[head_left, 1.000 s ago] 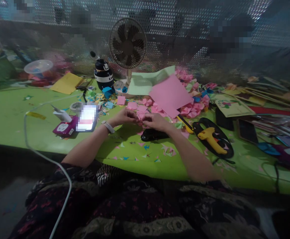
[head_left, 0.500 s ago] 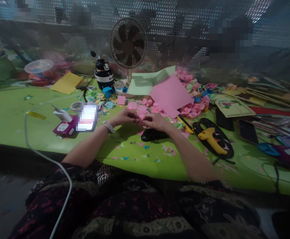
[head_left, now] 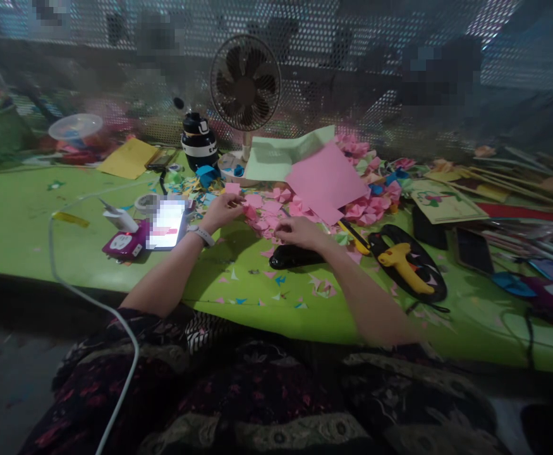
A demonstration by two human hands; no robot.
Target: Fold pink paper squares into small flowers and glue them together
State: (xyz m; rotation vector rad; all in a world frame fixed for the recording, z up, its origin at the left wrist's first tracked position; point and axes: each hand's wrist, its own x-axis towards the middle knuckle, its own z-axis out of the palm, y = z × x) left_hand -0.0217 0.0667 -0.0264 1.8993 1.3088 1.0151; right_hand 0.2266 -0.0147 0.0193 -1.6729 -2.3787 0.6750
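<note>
My left hand (head_left: pixel 223 213), with a pale watch on its wrist, reaches over the table beside small pink paper squares (head_left: pixel 253 201). Its fingers are bent and look slightly apart, with nothing plainly held. Another pink square (head_left: pixel 232 188) lies just beyond its fingertips. My right hand (head_left: pixel 299 232) is closed, fingertips pinched together at the edge of the folded pink paper pieces (head_left: pixel 267 222). Whatever those fingers hold is too small to make out. Below the right hand lies a black stapler-like object (head_left: pixel 291 256), partly covered by the hand and forearm.
A yellow glue gun (head_left: pixel 406 268) rests on a black holder at right, near a yellow-and-black cutter (head_left: pixel 356 239). A lit phone (head_left: pixel 172 221) and a purple power socket (head_left: pixel 125 245) lie at left. Behind stand a fan (head_left: pixel 245 85), a dark bottle (head_left: pixel 199 148) and a large pink sheet (head_left: pixel 327 180).
My left hand has moved left and slightly away from me, parting from the right hand toward the pink squares. The right hand stays nearly in place.
</note>
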